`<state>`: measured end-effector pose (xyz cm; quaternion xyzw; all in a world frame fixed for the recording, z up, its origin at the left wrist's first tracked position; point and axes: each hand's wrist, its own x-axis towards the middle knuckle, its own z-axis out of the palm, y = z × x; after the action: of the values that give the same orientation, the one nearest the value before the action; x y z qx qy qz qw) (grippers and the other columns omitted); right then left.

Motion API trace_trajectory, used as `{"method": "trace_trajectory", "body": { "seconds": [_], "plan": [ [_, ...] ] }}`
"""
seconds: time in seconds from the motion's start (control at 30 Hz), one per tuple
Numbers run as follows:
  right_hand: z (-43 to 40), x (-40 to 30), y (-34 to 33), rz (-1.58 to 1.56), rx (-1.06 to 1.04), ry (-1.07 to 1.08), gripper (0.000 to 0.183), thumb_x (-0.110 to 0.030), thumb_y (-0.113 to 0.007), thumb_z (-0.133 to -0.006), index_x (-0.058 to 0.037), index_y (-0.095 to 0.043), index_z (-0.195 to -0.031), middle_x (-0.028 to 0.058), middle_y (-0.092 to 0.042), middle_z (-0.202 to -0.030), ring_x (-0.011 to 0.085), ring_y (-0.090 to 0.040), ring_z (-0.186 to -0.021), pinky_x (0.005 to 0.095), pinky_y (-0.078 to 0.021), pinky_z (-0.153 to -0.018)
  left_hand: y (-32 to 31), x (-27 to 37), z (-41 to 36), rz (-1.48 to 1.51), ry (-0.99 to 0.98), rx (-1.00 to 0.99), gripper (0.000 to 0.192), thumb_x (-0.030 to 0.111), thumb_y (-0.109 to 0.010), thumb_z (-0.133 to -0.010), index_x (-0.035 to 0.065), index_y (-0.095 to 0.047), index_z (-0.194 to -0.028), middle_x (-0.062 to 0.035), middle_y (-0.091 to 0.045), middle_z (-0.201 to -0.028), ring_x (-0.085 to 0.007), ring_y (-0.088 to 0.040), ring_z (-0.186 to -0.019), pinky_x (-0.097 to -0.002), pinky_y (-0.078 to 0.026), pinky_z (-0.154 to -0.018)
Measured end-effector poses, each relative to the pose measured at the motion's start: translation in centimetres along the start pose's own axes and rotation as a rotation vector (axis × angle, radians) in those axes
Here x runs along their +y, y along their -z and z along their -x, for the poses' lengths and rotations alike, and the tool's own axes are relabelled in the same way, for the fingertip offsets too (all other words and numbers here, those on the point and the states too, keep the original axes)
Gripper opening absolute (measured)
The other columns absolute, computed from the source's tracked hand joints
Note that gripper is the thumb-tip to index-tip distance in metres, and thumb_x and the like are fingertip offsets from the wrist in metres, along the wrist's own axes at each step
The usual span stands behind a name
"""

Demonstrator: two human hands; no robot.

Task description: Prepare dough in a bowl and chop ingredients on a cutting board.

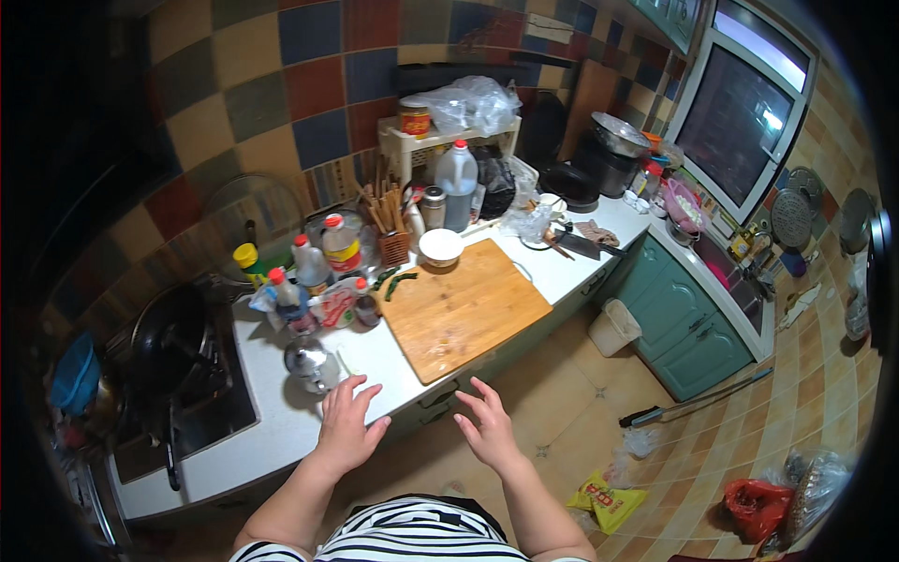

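Note:
My left hand [350, 423] hovers at the counter's front edge with its fingers apart, holding nothing. It is nearest to a shiny metal pot with a lid [311, 365]. My right hand [486, 425] is held in the air before the counter, fingers spread and empty. Beyond it a wooden cutting board [467, 309] lies on the white countertop [369, 351], with wet marks near its front corner. A white bowl [441, 247] stands at the board's far edge. Dark green peppers [400, 284] lie at the board's left corner.
A black wok [172, 337] sits on the stove at left, its handle jutting forward. Sauce bottles [342, 246] and a chopsticks holder [395, 247] line the back. A cleaver [576, 244] lies right of the board. A waste bin [614, 328] and a broom [695, 398] are on the floor.

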<state>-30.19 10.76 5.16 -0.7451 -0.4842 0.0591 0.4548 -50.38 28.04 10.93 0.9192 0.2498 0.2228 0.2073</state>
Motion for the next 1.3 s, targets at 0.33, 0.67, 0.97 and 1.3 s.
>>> {"method": "trace_trajectory", "body": {
  "seconds": [0.33,0.67,0.97,1.3],
  "plan": [
    [3.4,9.2,10.8,-0.013,0.067,-0.229,0.040,-0.014,-0.071,-0.086,-0.0126,-0.063,-0.126,0.0168,-0.044,-0.146,0.0348,-0.053,-0.126,0.0407,-0.0528,-0.092,-10.0,9.2,-7.4,0.045,-0.100,-0.161,0.052,0.023,-0.074,-0.080,0.0076,-0.058,-0.127,-0.0201,-0.048,-0.134,-0.0385,-0.045,-0.125,-0.0485,-0.034,-0.106],
    [1.7,13.4,14.7,-0.064,0.098,-0.359,0.042,-0.013,-0.071,-0.086,-0.0114,-0.062,-0.128,0.0177,-0.042,-0.147,0.0340,-0.054,-0.124,0.0378,-0.0521,-0.091,-15.2,11.9,-13.9,0.057,-0.173,-0.286,0.052,0.026,-0.074,-0.081,0.0083,-0.058,-0.128,-0.0187,-0.046,-0.138,-0.0380,-0.043,-0.129,-0.0484,-0.034,-0.106],
    [-5.6,18.2,18.5,0.047,0.066,-0.412,0.042,-0.012,-0.070,-0.086,-0.0112,-0.062,-0.128,0.0172,-0.041,-0.148,0.0328,-0.056,-0.120,0.0359,-0.0526,-0.088,-20.5,10.8,-23.4,0.115,-0.219,-0.256,0.051,0.028,-0.073,-0.082,0.0061,-0.060,-0.126,-0.0207,-0.046,-0.138,-0.0378,-0.042,-0.130,-0.0503,-0.031,-0.110],
    [-18.2,22.8,19.2,0.146,-0.068,-0.319,0.044,-0.013,-0.072,-0.086,-0.0118,-0.061,-0.128,0.0188,-0.044,-0.146,0.0388,-0.052,-0.127,0.0410,-0.0497,-0.097,-24.2,7.5,-34.1,0.126,-0.108,-0.256,0.051,0.028,-0.072,-0.083,0.0077,-0.058,-0.128,-0.0199,-0.047,-0.138,-0.0380,-0.044,-0.128,-0.0494,-0.033,-0.107]
  ]
}}
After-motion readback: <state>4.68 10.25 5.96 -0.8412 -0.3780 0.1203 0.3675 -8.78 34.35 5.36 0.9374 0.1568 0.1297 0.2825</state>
